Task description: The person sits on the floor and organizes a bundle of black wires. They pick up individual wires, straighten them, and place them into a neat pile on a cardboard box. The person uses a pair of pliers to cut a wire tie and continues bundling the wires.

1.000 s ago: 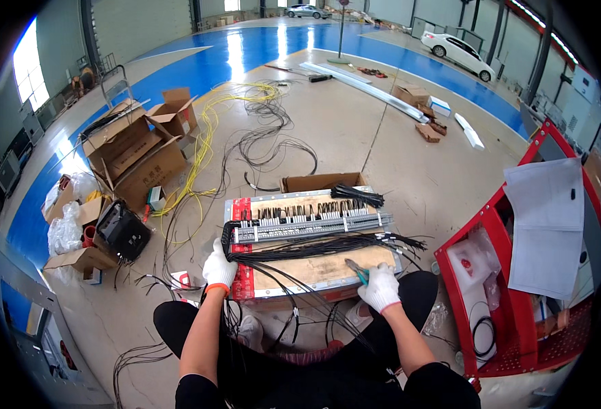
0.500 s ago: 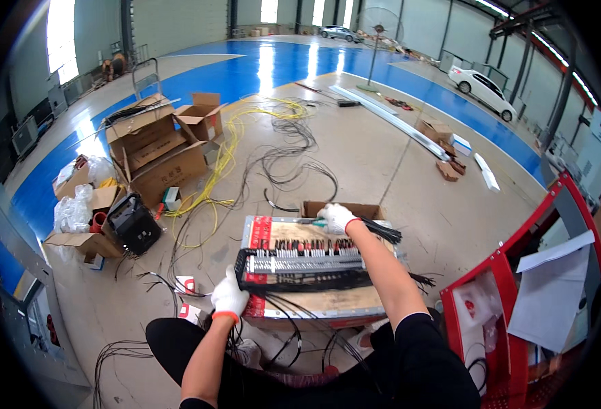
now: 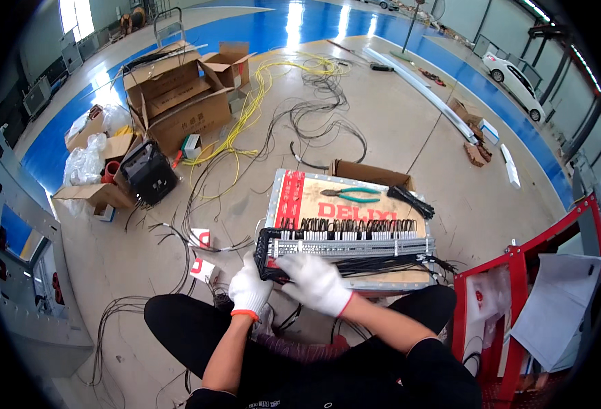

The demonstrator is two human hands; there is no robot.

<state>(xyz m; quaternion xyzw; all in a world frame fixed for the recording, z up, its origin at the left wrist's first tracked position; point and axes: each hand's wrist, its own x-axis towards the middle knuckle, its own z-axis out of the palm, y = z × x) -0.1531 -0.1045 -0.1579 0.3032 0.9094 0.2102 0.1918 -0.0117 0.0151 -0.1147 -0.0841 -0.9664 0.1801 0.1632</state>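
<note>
A wooden-topped box (image 3: 288, 194) in front of me carries a grey slotted terminal strip (image 3: 355, 247) with a row of black wires and white markers. A thick black wire bundle (image 3: 265, 249) bends round the strip's left end and runs along its near side. My left hand (image 3: 249, 285), in a white glove, is closed round the bundle's near left corner. Beside it, my gloved right hand (image 3: 317, 281) is closed over the same corner; its fingertips are partly hidden. Pliers with teal handles (image 3: 356, 196) lie on the box beyond the strip, next to a bunch of thin black cable ties (image 3: 411, 202).
Cardboard boxes (image 3: 190, 112) and a black speaker-like case (image 3: 149, 174) stand at the left. Yellow cable (image 3: 249, 112) and loose black wires (image 3: 328, 88) trail over the floor. A red metal frame (image 3: 485, 290) with papers stands at the right, a grey cabinet (image 3: 27, 307) at the left.
My right hand has let go of the pliers at the box's far side and come back to the wire bundle's left corner. My left hand stays at the bundle. The view has tilted down.
</note>
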